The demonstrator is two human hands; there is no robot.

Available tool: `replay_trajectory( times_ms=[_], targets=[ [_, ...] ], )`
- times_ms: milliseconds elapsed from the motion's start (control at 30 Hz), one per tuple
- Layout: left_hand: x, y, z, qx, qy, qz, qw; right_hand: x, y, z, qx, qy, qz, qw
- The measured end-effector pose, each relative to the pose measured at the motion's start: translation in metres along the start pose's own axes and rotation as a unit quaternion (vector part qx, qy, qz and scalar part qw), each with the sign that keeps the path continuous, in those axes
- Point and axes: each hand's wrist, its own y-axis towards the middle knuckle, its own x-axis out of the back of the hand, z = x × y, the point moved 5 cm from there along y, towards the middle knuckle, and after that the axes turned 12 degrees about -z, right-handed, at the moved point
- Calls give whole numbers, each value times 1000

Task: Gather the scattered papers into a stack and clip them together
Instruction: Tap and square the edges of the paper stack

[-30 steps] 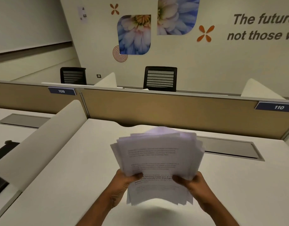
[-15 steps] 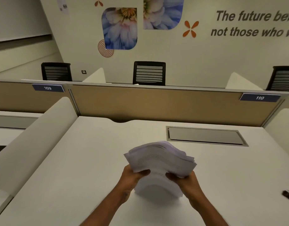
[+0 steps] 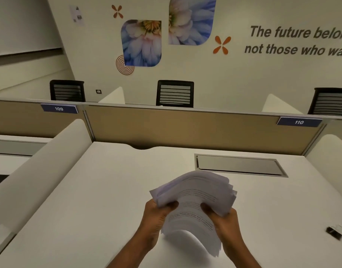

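A loose stack of white printed papers (image 3: 195, 202) is held over the white desk (image 3: 89, 200), bowed, with its lower edge down near the desktop. My left hand (image 3: 154, 217) grips the stack's left side, thumb on top. My right hand (image 3: 223, 221) grips the right side the same way. The sheets' edges are uneven at the top. A black binder clip (image 3: 334, 232) lies on the desk at the far right, apart from both hands.
A grey cable hatch (image 3: 239, 164) is set into the desk behind the papers. A tan partition (image 3: 185, 128) closes the back, and white curved dividers (image 3: 40, 167) stand at the left and right. Black chairs (image 3: 175, 93) stand beyond it.
The papers came down from an upright fan in front of me to a bowed stack near the desktop. The view swung right, bringing the binder clip into sight.
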Motion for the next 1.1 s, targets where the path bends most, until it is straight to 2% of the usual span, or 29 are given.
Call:
replay_trajectory(
  times_ms=[200,400,567,667,800,1000,1100],
  targets=[
    [-16,-11,21,9,38,-61,997,30,8,-7,-8,-37,34,999],
    [-35,-28,25,-31,41,-53,997,39,8,-14,-13,-34,68,997],
    [-36,-31,18,-9,37,-105,994,47,17,-12,-4,-52,44,998],
    [-37,-33,19,11,30,-100,994,47,17,-13,-6,-51,60,997],
    [-43,-37,34,43,57,-89,993,47,15,-32,-25,-114,80,990],
    [-47,-31,34,34,114,-64,991,56,23,-42,-21,-185,76,980],
    [-47,-23,20,31,85,-55,994,62,30,-23,-5,-182,97,979]
  ],
)
